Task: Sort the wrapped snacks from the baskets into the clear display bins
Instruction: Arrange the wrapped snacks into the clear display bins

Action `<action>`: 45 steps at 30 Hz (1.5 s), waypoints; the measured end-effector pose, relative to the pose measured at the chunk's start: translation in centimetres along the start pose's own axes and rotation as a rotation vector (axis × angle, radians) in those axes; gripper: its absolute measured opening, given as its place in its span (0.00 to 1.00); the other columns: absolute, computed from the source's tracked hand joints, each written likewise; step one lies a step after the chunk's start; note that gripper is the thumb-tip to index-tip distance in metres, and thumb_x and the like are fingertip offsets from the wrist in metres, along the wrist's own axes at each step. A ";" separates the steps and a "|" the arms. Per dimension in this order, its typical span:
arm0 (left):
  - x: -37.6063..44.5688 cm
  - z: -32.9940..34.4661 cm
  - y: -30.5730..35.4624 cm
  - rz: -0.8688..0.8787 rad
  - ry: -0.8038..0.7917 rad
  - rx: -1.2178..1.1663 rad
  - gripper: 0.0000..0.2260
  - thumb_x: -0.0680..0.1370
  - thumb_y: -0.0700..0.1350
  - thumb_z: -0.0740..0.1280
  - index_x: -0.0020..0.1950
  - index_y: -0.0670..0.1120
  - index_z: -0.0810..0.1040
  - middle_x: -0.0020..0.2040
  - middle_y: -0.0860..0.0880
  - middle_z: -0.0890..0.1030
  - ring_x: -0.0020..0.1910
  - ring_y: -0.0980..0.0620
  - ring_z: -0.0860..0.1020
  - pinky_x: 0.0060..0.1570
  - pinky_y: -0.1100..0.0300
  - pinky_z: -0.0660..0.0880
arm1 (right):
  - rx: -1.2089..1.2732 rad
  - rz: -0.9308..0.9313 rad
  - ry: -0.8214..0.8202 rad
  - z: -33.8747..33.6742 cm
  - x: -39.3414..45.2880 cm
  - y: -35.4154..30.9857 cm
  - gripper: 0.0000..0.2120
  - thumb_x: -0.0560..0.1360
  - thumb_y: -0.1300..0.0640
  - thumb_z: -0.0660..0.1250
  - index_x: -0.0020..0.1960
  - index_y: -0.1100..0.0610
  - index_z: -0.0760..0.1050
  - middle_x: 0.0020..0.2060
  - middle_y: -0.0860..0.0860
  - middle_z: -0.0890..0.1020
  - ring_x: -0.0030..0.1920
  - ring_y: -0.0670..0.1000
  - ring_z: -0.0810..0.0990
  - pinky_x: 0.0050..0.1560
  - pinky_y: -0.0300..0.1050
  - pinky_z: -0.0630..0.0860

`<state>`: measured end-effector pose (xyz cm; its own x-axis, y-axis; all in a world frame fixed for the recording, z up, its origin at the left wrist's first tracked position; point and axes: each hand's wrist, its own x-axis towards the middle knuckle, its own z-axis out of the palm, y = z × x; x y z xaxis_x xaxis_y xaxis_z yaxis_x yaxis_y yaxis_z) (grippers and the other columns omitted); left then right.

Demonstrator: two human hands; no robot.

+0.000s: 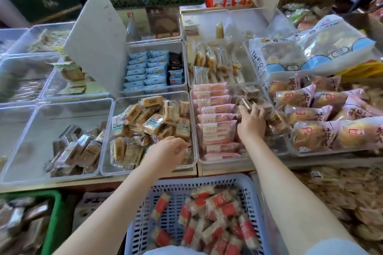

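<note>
A blue basket (246, 184) at the bottom centre holds several red-and-clear wrapped snacks (215, 219). Above it stand clear display bins. My left hand (167, 154) hovers over the front right corner of the bin (107, 170) of tan wrapped cakes (149, 118), fingers curled inward; whether it holds anything is hidden. My right hand (251, 122) reaches into the bin (199, 160) to the right, which has a row of pink packets (215, 118) and small brown wrapped snacks (251, 97). Its fingers rest on the brown snacks.
A green basket (51, 225) of dark wrapped snacks sits at the bottom left. Bins of blue packets (145, 70), dark bars (78, 151) and pink bread bags (323, 122) surround the hands. A white board (95, 37) leans at the back. Green and red crates stand behind.
</note>
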<state>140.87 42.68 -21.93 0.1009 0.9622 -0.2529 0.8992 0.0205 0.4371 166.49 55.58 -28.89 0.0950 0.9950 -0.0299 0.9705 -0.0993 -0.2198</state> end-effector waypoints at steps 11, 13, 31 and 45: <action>-1.1 2.5 -0.1 -0.002 -0.021 -0.046 0.10 0.82 0.47 0.62 0.60 0.51 0.81 0.57 0.56 0.78 0.49 0.56 0.77 0.46 0.62 0.74 | 0.596 0.112 0.071 -1.1 -9.6 0.7 0.24 0.72 0.54 0.77 0.66 0.53 0.76 0.54 0.55 0.73 0.53 0.55 0.75 0.52 0.44 0.72; -1.1 3.1 0.2 0.004 -0.039 -0.065 0.10 0.82 0.47 0.63 0.59 0.50 0.81 0.57 0.54 0.80 0.51 0.55 0.78 0.49 0.60 0.76 | 0.596 0.079 -0.028 -1.0 -11.0 0.8 0.18 0.75 0.58 0.74 0.63 0.55 0.77 0.56 0.54 0.75 0.52 0.55 0.78 0.49 0.40 0.70; -2.2 2.5 0.1 0.011 -0.056 -0.161 0.09 0.82 0.47 0.62 0.57 0.53 0.80 0.53 0.55 0.79 0.49 0.57 0.77 0.49 0.62 0.75 | 0.414 0.002 -0.029 -0.1 -10.0 -1.3 0.13 0.78 0.58 0.69 0.62 0.59 0.82 0.58 0.55 0.83 0.60 0.58 0.76 0.60 0.46 0.69; -4.7 -0.4 0.0 -0.209 0.121 -1.155 0.15 0.73 0.44 0.77 0.58 0.49 0.80 0.51 0.44 0.85 0.47 0.50 0.84 0.44 0.60 0.80 | 1.318 0.320 -0.288 -5.3 -14.7 -11.2 0.13 0.80 0.52 0.69 0.46 0.61 0.82 0.40 0.56 0.87 0.43 0.56 0.86 0.41 0.49 0.84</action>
<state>140.25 38.26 -20.35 -0.0993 0.9293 -0.3556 -0.0318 0.3543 0.9346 155.43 42.14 -20.87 0.0663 0.9070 -0.4159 -0.0231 -0.4153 -0.9094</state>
